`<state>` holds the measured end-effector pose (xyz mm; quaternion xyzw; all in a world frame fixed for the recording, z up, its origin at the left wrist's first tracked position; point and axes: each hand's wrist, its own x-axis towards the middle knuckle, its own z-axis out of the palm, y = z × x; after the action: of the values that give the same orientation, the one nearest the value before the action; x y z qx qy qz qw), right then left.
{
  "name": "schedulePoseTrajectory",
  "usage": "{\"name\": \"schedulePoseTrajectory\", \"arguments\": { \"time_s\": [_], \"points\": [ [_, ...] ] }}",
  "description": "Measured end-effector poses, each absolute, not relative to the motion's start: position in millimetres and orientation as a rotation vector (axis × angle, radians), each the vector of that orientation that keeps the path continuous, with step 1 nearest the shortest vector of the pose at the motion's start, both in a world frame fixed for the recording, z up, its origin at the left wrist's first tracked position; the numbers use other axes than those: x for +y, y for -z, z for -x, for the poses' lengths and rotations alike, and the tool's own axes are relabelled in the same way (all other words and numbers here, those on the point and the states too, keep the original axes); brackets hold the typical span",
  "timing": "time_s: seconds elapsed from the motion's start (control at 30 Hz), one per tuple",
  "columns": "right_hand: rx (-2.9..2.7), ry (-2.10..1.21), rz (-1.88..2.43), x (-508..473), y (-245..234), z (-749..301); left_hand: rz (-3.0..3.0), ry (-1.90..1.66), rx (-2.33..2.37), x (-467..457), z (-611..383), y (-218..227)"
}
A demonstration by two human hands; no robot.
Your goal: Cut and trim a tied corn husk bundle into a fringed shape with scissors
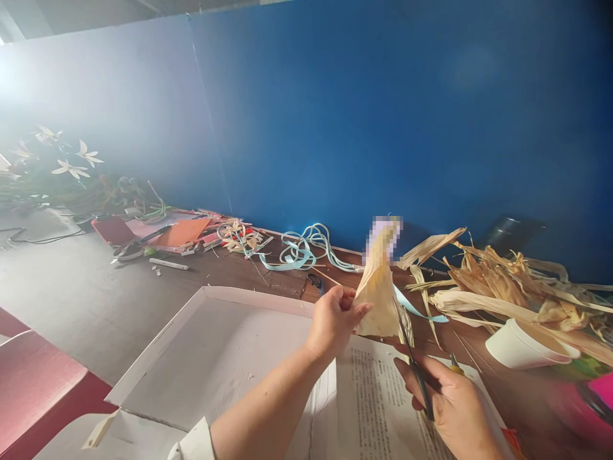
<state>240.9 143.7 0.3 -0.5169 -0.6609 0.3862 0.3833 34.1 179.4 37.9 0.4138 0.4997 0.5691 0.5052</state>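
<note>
My left hand (334, 319) is closed in a pinch on a dried, pale yellow corn husk (378, 287), held upright above the table. My right hand (450, 399) grips a pair of scissors (412, 358) with yellow handles. Their dark blades point up and touch the husk's lower right edge. Both hands hover over a printed paper sheet (378, 402).
A flat white cardboard box lid (211, 358) lies under my left arm. A heap of dried husks (507, 287) and a white paper cup (522, 345) sit to the right. Light blue ribbon (301, 249), coloured paper (179, 233) and husk flowers (71, 167) lie further left along the blue wall.
</note>
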Motion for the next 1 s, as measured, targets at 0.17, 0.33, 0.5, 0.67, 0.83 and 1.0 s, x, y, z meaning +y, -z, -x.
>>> {"name": "schedulePoseTrajectory", "arguments": {
  "time_s": [0.17,0.33,0.5,0.67,0.83,1.0],
  "points": [
    [-1.689,-0.977,1.313,144.2,-2.4,-241.2,-1.028,-1.257,1.129,179.7,-30.8,-38.0],
    [-1.758,-0.919,1.349,144.3,-4.2,-241.3,-1.099,-1.080,1.165,176.5,-25.9,-41.8],
    [-1.737,-0.911,1.314,143.3,-4.3,-239.9,-1.178,-1.056,1.351,178.2,-23.8,-40.1],
    [-1.732,-0.986,1.300,143.5,-2.0,-241.9,-1.117,-1.101,1.390,181.2,-23.8,-37.9],
    [-1.743,-0.956,1.300,143.5,-1.8,-241.9,-1.074,-1.114,1.345,182.5,-24.5,-35.2],
    [-1.767,-0.903,1.330,143.3,-2.6,-241.0,-1.050,-1.121,1.295,182.7,-25.3,-33.4]
  ]
}}
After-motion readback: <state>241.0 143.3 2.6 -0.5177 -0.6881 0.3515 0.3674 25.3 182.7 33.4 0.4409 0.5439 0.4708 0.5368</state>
